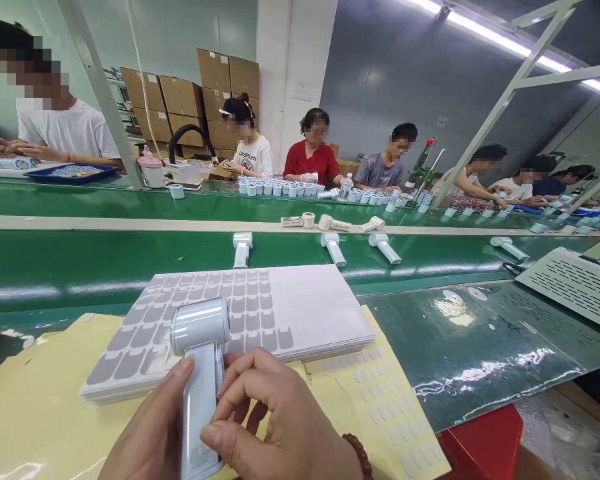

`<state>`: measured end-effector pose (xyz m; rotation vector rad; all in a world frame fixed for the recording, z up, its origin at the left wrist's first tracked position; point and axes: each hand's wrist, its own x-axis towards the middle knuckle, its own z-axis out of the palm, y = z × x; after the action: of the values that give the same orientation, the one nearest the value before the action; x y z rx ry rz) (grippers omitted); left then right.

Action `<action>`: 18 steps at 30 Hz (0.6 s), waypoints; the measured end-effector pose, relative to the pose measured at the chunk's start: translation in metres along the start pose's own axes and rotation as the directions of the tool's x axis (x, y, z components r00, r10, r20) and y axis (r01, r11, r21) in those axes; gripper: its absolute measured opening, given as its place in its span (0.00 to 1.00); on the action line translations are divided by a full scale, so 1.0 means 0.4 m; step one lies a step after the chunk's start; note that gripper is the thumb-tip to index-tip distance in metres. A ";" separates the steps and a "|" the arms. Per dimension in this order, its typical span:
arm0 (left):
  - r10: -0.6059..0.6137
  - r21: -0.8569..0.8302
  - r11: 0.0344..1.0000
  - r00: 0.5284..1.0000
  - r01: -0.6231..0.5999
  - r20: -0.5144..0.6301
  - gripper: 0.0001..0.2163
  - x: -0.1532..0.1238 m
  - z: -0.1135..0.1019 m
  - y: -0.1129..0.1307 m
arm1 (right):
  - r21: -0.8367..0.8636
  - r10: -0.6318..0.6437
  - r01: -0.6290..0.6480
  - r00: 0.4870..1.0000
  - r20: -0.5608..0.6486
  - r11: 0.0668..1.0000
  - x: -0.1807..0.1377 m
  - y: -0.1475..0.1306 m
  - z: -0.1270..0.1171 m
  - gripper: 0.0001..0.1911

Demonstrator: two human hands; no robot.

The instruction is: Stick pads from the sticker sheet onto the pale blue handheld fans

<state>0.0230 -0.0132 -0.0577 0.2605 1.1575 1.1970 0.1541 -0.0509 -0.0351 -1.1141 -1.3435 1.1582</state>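
A light-blue handheld device (200,390), with a round drum head on a long flat handle like a small fan or dryer, stands upright before me. My left hand (153,427) is closed around its handle from the left. Close to the handle's right side, my right hand (275,413) has thumb and forefinger pinched together; anything between them is too small to make out. Behind the device lies a thick stack of white sheets (325,313) bearing rows of grey rounded stickers (130,333). A yellow backing sheet (340,393) with small pale labels lies under it at the right.
Several similar devices (335,250) lie on the green conveyor belt (200,250) beyond the stack. A perforated metal box (575,283) is at the right, above a red bin (480,440). Across the line, several people sit behind rows of light-blue parts (280,189).
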 end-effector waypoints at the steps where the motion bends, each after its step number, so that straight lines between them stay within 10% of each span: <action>1: -0.012 -0.007 1.000 0.999 0.012 -0.048 0.09 -0.009 0.016 0.009 | -0.011 -0.003 0.003 1.000 0.007 1.000 0.004 0.001 0.000 0.07; 13: -0.034 0.006 0.999 0.998 0.035 -0.057 0.07 -0.003 0.014 0.022 | -0.193 -0.116 0.121 0.993 0.039 0.974 0.027 0.034 0.002 0.07; 18: 0.036 0.050 0.998 0.999 -0.037 0.020 0.23 0.003 -0.009 0.022 | -0.235 -0.270 0.264 0.963 0.007 0.935 0.031 0.047 -0.005 0.07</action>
<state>0.0148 -0.0099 -0.0538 0.3323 1.1716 1.1955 0.1556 -0.0361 -0.0521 -1.0654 -1.5873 0.7996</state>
